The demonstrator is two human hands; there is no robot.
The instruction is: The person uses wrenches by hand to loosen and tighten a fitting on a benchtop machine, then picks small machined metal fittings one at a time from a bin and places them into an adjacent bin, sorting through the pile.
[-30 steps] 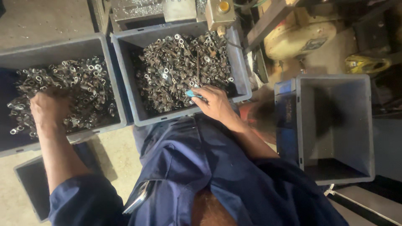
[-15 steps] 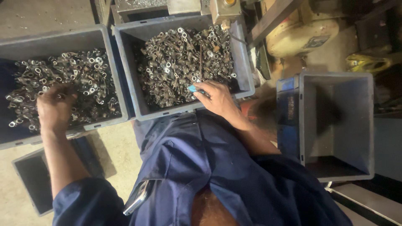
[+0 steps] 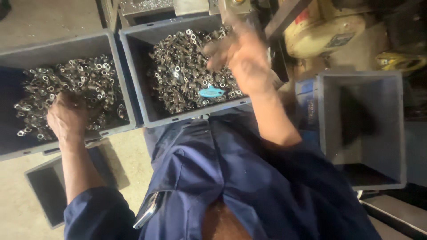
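Two grey bins hold heaps of small metal ring-ended parts. My left hand (image 3: 66, 118) is pushed into the parts (image 3: 84, 84) of the left bin (image 3: 113, 53), fingers curled down among them. My right hand (image 3: 242, 55) is lifted over the far right side of the middle bin (image 3: 133, 66) and is blurred by motion; its fingers are bent and I cannot tell what they hold. A small flat blue piece (image 3: 211, 92) lies on the middle bin's parts (image 3: 178, 75), below and left of that hand. My blue coverall (image 3: 231, 178) fills the foreground.
An empty grey bin (image 3: 391, 133) stands at the right, by my right elbow. A smaller dark tray (image 3: 35, 195) sits on the concrete floor under my left arm. Machine parts and a cream housing (image 3: 320, 31) crowd the top right.
My right hand rose from the middle bin's near edge, beside the blue piece, up and away towards the bin's far side. The blue piece stayed put. My left hand slid slightly nearer in its bin.
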